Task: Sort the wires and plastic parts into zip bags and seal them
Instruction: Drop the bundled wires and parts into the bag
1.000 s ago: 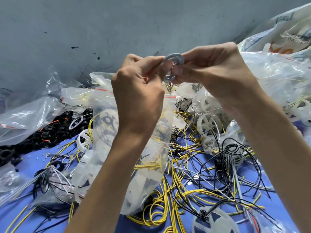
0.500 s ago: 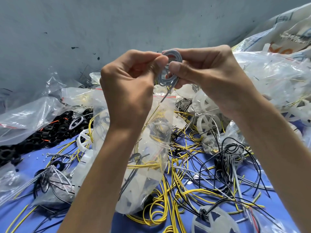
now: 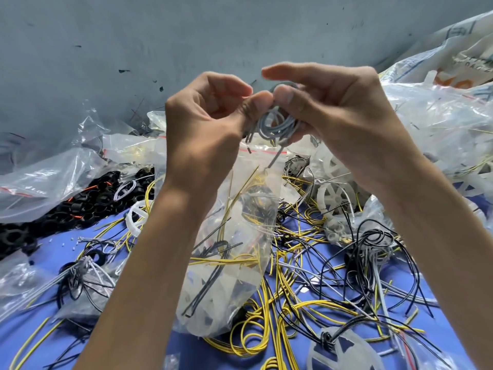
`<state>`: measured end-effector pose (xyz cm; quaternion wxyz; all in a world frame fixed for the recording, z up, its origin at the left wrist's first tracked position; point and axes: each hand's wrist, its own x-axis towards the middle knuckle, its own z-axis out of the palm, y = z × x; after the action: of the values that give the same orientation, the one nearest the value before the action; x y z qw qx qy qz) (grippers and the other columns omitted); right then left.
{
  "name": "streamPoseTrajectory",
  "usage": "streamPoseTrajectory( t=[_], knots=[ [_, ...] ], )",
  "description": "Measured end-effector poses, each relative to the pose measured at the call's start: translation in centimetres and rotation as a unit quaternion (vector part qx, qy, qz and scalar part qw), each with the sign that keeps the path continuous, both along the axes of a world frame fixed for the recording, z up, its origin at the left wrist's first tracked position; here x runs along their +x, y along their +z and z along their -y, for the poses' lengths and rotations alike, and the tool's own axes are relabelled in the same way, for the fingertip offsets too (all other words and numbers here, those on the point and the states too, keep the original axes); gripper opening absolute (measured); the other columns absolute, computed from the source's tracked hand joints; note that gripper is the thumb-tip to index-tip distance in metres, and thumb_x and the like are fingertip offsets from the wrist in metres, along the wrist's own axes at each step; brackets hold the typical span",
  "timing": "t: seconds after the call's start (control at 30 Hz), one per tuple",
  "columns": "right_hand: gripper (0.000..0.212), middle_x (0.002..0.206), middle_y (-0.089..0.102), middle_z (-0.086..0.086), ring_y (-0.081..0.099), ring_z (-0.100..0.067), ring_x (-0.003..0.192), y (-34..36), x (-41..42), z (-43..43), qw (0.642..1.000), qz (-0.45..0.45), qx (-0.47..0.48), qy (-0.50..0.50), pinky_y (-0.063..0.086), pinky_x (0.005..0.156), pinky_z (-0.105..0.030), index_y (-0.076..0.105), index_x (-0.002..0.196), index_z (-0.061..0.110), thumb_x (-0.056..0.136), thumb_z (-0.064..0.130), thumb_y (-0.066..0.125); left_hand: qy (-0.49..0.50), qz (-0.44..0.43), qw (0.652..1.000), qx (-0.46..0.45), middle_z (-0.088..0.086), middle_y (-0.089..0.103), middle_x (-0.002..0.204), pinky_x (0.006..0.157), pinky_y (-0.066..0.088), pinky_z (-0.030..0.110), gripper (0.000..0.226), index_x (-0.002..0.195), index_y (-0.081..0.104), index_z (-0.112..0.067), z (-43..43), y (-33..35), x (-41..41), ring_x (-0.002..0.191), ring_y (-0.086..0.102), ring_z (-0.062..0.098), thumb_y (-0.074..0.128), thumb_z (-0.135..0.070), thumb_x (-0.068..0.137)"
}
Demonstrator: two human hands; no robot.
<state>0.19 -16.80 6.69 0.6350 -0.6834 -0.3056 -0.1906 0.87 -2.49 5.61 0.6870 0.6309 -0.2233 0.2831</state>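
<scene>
The bag stood among loose wires (yellow and black ones inside it too). Just above its mouth, left hand and right hand both pinched the grey coil, one tail dangling to the bag's rim.

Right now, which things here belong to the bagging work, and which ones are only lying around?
In the job:
grey wire coil, held up over the bag mouth
clear zip bag, with yellow and black wires inside

Lying about:
pile of black plastic rings
white plastic wheel
loose yellow wires
crumpled clear bag at the left
</scene>
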Motion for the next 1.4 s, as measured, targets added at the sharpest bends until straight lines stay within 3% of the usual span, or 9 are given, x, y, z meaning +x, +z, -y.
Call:
streamPoseTrajectory(
  t=[0.4, 0.63, 0.73, 0.83, 0.9, 1.03, 1.17, 1.3, 1.4],
  knots=[
    [0.018, 0.071, 0.067, -0.011, 0.062, -0.003, 0.059, 1.6, -1.1, 2.0, 0.987, 0.082, -0.135, -0.037, 0.051, 0.057, -0.014, 0.067, 0.103, 0.010, 0.088, 0.002, 0.062, -0.023, 0.039, 0.996, 0.072, -0.013, 0.064, 0.060, 0.063, 0.048, 0.020, 0.019, 0.074, 0.061, -0.018, 0.2, 1.1, -1.5, 0.059, 0.057, 0.002, 0.079, -0.015, 0.072],
    [0.015, 0.075, 0.066, 0.002, 0.062, -0.001, 0.063, 1.9, -1.3, 2.8, 0.983, 0.087, -0.140, -0.075, 0.051, 0.061, -0.016, 0.072, 0.097, 0.021, 0.087, 0.013, 0.064, 0.029, 0.018, 0.979, 0.203, -0.018, 0.069, 0.073, 0.068, 0.046, 0.012, 0.016, 0.081, 0.060, -0.029, -1.1, 2.0, -1.4, 0.075, 0.064, -0.004, 0.057, -0.041, 0.090],
    [0.017, 0.084, 0.068, -0.007, 0.063, -0.003, 0.065, 1.9, -1.2, 2.7, 0.982, 0.088, -0.145, -0.083, 0.053, 0.062, -0.017, 0.072, 0.101, 0.020, 0.087, 0.015, 0.064, 0.130, -0.028, 0.926, 0.353, -0.018, 0.064, 0.077, 0.067, 0.044, 0.011, 0.032, 0.083, 0.064, -0.028, -2.9, 1.4, -0.2, 0.071, 0.058, -0.011, 0.051, -0.056, 0.089],
    [0.018, 0.092, 0.066, -0.006, 0.063, -0.004, 0.064, 1.9, -1.2, 2.6, 0.980, 0.088, -0.151, -0.091, 0.053, 0.061, -0.017, 0.069, 0.103, 0.022, 0.087, 0.016, 0.063, 0.187, -0.125, 0.834, 0.504, -0.006, 0.069, 0.098, 0.081, 0.043, 0.025, 0.039, 0.100, 0.068, -0.029, -4.4, 0.7, 0.5, 0.097, 0.061, 0.010, 0.049, -0.060, 0.087],
    [0.014, 0.089, 0.068, -0.004, 0.063, -0.004, 0.063, 1.8, -1.1, 2.5, 0.981, 0.088, -0.146, -0.093, 0.053, 0.061, -0.017, 0.072, 0.096, 0.023, 0.086, 0.017, 0.064, 0.175, -0.151, 0.813, 0.534, 0.002, 0.068, 0.111, 0.092, 0.045, 0.033, 0.034, 0.100, 0.068, -0.028, -4.8, 0.6, 0.6, 0.108, 0.059, 0.019, 0.054, -0.055, 0.086],
    [0.019, 0.078, 0.070, 0.010, 0.066, -0.005, 0.064, 1.8, -1.0, 2.3, 0.983, 0.093, -0.119, -0.105, 0.055, 0.062, -0.019, 0.070, 0.091, 0.037, 0.085, 0.019, 0.067, 0.164, -0.082, 0.828, 0.530, -0.007, 0.068, 0.093, 0.091, 0.041, 0.033, 0.019, 0.075, 0.064, -0.033, -5.4, 0.9, 0.3, 0.091, 0.057, 0.009, 0.066, -0.050, 0.083],
    [0.015, 0.070, 0.069, 0.021, 0.066, -0.004, 0.067, 1.8, -1.0, 2.3, 0.982, 0.097, -0.100, -0.129, 0.056, 0.063, -0.020, 0.069, 0.088, 0.033, 0.087, 0.019, 0.065, 0.103, -0.042, 0.845, 0.524, -0.019, 0.063, 0.075, 0.061, 0.033, -0.001, 0.014, 0.067, 0.062, -0.040, -5.2, 1.6, -0.9, 0.067, 0.050, -0.023, 0.067, -0.046, 0.079],
    [0.011, 0.076, 0.069, 0.001, 0.068, -0.009, 0.067, 1.7, -0.8, 2.2, 0.976, 0.112, -0.071, -0.171, 0.057, 0.062, -0.024, 0.071, 0.092, 0.024, 0.088, 0.017, 0.064, 0.023, 0.017, 0.848, 0.529, -0.018, 0.064, 0.066, 0.057, 0.031, -0.004, 0.009, 0.070, 0.068, -0.038, -4.0, 2.3, -2.2, 0.061, 0.051, -0.022, 0.069, -0.046, 0.073],
    [0.018, 0.073, 0.070, -0.014, 0.065, -0.006, 0.061, 1.5, -0.6, 2.0, 0.972, 0.098, -0.113, -0.183, 0.058, 0.060, -0.027, 0.073, 0.098, 0.005, 0.086, 0.017, 0.066, -0.013, 0.051, 0.844, 0.534, -0.018, 0.064, 0.068, 0.060, 0.031, -0.002, 0.012, 0.070, 0.068, -0.041, -3.3, 2.7, -2.9, 0.068, 0.056, -0.015, 0.072, -0.052, 0.072]
  ],
)
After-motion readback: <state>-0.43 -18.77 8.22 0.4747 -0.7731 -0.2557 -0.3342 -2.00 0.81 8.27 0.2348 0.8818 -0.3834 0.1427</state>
